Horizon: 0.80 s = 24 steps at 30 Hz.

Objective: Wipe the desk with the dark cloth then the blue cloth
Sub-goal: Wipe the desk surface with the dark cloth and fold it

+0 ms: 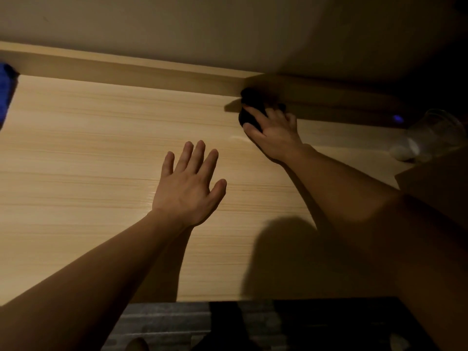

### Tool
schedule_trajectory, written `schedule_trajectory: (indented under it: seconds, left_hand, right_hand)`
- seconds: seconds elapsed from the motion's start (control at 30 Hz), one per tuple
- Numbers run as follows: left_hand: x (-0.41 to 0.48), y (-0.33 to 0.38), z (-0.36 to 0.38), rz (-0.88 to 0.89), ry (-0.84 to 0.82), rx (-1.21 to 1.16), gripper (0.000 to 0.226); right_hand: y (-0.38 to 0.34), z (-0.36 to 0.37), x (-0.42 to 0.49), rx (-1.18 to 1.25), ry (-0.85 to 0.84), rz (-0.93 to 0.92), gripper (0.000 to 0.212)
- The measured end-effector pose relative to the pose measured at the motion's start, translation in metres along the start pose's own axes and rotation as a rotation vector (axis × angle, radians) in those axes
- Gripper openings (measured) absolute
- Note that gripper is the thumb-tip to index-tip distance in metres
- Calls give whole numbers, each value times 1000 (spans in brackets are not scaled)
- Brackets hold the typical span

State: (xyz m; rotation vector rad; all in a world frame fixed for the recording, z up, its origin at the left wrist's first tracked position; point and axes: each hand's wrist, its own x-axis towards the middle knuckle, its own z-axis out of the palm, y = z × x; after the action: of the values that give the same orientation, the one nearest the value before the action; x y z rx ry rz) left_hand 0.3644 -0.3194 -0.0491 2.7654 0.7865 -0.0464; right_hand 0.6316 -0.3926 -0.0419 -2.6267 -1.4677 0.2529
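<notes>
- Dark cloth (250, 107) sits bunched at the bench's (101, 148) back ledge, right hand (273, 133) fingers clamped on it.
- Left hand (187, 183) hovers, fingers spread, empty.
- Risk: sweeping rightward could topple the plastic cup (430, 135).
- Blue cloth (6, 89) waits far left.

Bunched cloth (252, 107) at the desk's (76, 153) back edge, right of centre, touching the raised back ledge (126, 69), under the right hand (274, 135). Left hand (187, 188) flat near the desk's middle, fingers spread, left of and nearer the front edge than the right hand, well apart from it. Second cloth (6, 89) at the far left edge, near the back corner. Plastic cup (430, 135) toward the right edge, near the back ledge, with a box (435, 183) just before it at the right edge.
</notes>
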Motion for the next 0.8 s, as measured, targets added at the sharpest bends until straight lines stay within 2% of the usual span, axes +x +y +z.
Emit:
schedule_trajectory:
  seconds: [0.23,0.37,0.8]
  left_hand:
    - [-1,1,-1,-9,-1,4,76]
    - [-1,2,-2,-6,-13,9,76]
    - [-5,1,-4,6,-35,16,79]
  right_hand:
    - [-6,1,-27,-61,-12,-28,69]
    - [-10,4,-65,-65,11,-48,68]
    - [-39,18,-216,-37,-67,-53,67]
